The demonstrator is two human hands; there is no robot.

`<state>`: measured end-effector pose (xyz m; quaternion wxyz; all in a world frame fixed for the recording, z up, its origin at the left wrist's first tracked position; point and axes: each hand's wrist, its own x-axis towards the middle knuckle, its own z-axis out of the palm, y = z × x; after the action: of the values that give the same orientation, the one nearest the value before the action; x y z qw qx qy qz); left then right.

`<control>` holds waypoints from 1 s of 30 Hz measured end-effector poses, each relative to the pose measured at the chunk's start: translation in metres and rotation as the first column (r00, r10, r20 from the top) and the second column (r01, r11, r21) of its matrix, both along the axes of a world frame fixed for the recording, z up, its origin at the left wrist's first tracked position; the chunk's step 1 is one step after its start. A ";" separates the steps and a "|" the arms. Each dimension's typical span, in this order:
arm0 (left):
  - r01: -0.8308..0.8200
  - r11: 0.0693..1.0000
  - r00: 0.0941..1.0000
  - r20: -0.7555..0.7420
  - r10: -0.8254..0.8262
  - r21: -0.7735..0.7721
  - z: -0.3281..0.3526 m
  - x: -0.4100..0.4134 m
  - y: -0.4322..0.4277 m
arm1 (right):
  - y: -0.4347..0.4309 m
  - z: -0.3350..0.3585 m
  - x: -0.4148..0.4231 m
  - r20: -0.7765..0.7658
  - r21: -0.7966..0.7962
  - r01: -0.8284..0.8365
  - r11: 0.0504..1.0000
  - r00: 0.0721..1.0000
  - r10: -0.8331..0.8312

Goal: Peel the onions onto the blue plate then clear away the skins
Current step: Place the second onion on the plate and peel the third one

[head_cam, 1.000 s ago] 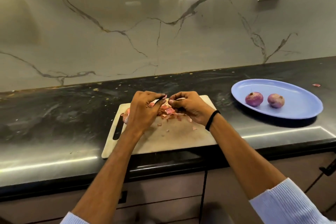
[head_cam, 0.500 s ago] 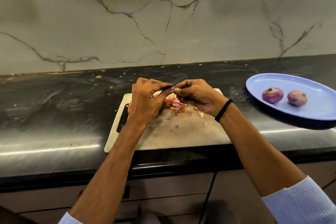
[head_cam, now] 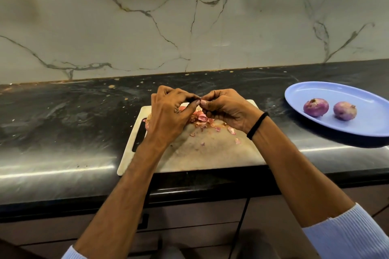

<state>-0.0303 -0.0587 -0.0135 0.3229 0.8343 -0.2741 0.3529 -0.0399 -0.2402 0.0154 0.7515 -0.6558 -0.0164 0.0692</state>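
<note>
Since a second ago the view has swung left, so the plate [head_cam: 357, 128] now lies nearer the right edge of the picture, and the gap between the two hands has closed: the thumb tips now meet.

A dark counter [head_cam: 63, 115] runs across the view under a veined marble wall [head_cam: 189, 17]. A pale board [head_cam: 210, 153] lies at the counter's front edge, its handle slot to the left. The blue plate sits on the counter well to the right of the board.

The left hand [head_cam: 170, 115] and right hand [head_cam: 227, 109] are over the far part of the board, all fingers curled, thumbs and forefingers pressed tip to tip. What they pinch is too small to make out. A black band [head_cam: 257, 125] circles the right wrist.

Two peeled onions [head_cam: 315, 107] sit side by side on the plate, apart from each other. A pinkish-brown lump [head_cam: 148, 121] peeks out beside the left hand, near the slot. Pink skins [head_cam: 202, 118] lie heaped on the board under the hands, with loose bits scattered toward the right.
</note>
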 end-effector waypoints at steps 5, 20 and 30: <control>-0.068 0.994 0.997 0.040 0.064 0.088 -0.001 -0.001 -0.003 | 0.000 -0.001 0.000 0.019 -0.027 -0.042 0.999 0.999 0.042; -0.400 0.916 0.910 -0.103 0.402 0.043 0.004 -0.004 0.019 | -0.004 -0.001 -0.001 0.034 0.069 -0.001 0.998 0.999 -0.001; -0.330 0.849 0.881 -0.190 0.434 0.413 0.001 -0.010 0.020 | -0.006 -0.001 0.000 0.012 0.083 0.043 0.996 0.999 -0.044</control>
<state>-0.0407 -0.0388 -0.0121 0.1179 0.9585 -0.1145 0.2329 -0.0399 -0.2457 0.0146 0.7794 -0.6246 -0.0101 0.0477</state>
